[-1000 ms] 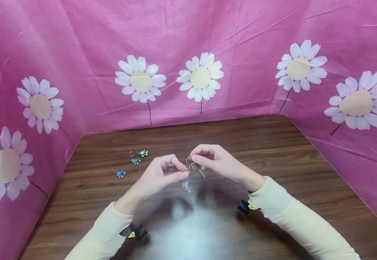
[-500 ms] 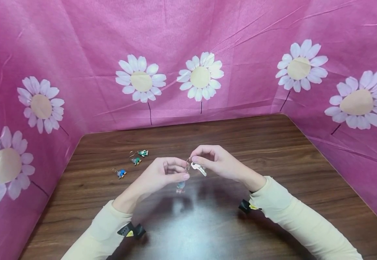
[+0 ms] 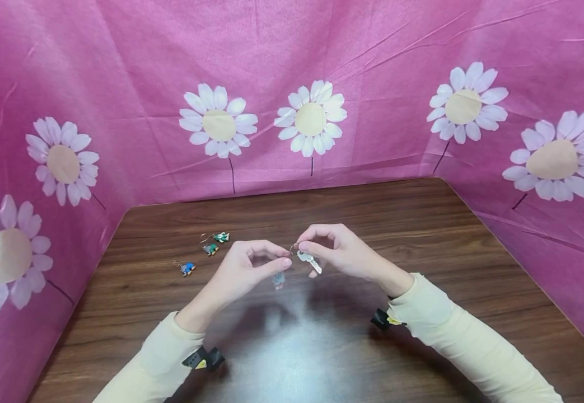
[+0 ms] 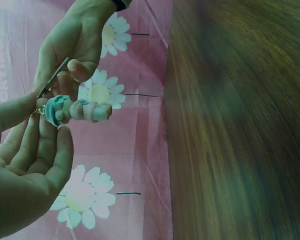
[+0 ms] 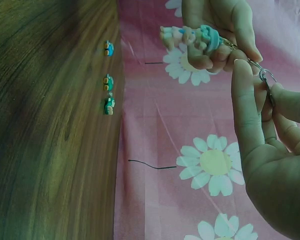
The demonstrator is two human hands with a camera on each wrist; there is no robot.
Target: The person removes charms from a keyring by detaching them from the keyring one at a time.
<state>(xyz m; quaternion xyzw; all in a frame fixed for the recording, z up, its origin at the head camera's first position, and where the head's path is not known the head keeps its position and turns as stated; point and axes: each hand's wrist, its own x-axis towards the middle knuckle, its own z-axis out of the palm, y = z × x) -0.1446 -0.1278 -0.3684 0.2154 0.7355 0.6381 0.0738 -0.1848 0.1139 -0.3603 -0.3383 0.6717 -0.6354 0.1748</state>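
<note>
Close over the table, my left hand [image 3: 243, 268] pinches the gold chain end of a figurine keychain [image 3: 279, 280]. Its small figure, with a turquoise hat and pale pink and cream body, hangs below the thumb and shows clearly in the left wrist view as a figurine [image 4: 75, 110]. Opposite, my right hand [image 3: 342, 254] grips the metal split ring [image 3: 293, 249] between thumb and index finger. A silver key [image 3: 310, 262] dangles from that ring beside the right thumb. In the right wrist view, the ring [image 5: 263, 74] joins the chain running to the left hand.
Several small keychains lie on the wooden table [image 3: 171, 336] at the back left: a blue figure [image 3: 187, 269], a green figure [image 3: 211, 249] and another green figure [image 3: 222, 237]. A pink cloth [image 3: 271, 45] with printed daisies walls the table at the back and both sides.
The key has swung so its flat side faces the head camera. The figurine has shifted slightly left and up, and the left thumb has moved up. Both hands stay near each other at the ring.
</note>
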